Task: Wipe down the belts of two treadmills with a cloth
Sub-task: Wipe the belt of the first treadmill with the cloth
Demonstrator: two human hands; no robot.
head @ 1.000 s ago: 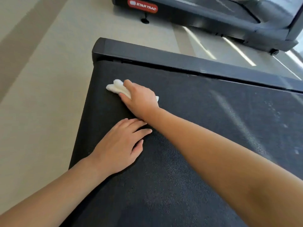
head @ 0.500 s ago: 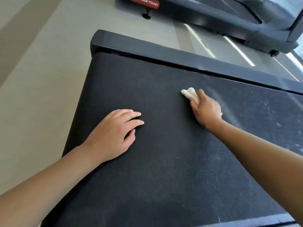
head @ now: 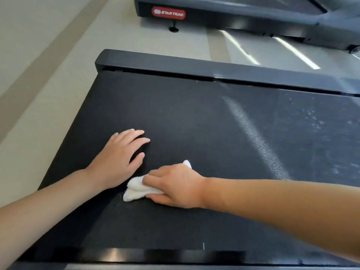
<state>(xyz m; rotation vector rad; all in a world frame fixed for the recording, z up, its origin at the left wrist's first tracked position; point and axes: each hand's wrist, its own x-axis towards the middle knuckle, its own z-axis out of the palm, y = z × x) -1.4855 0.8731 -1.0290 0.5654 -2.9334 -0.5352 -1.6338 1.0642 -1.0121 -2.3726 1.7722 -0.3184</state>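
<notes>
A black treadmill belt point(head: 194, 117) fills most of the view. My right hand point(head: 175, 185) presses a small white cloth point(head: 136, 189) flat onto the belt near its close side rail; the cloth sticks out to the left of my fingers. My left hand point(head: 120, 154) rests palm down on the belt just left of the cloth, fingers spread, holding nothing. Pale dusty specks point(head: 319, 123) show on the belt to the right. A second treadmill point(head: 253, 14) with a red Star Trac badge point(head: 168, 13) stands at the top.
Dark side rails border the belt, one far point(head: 214, 70) and one close point(head: 155, 256). Beige floor point(head: 39, 75) lies to the left and between the two machines. A small black foot point(head: 174, 29) holds up the second treadmill's end.
My right hand swept the cloth from the belt's far left corner across toward the right, then back down to the close side beside my left hand. The left hand stayed put.
</notes>
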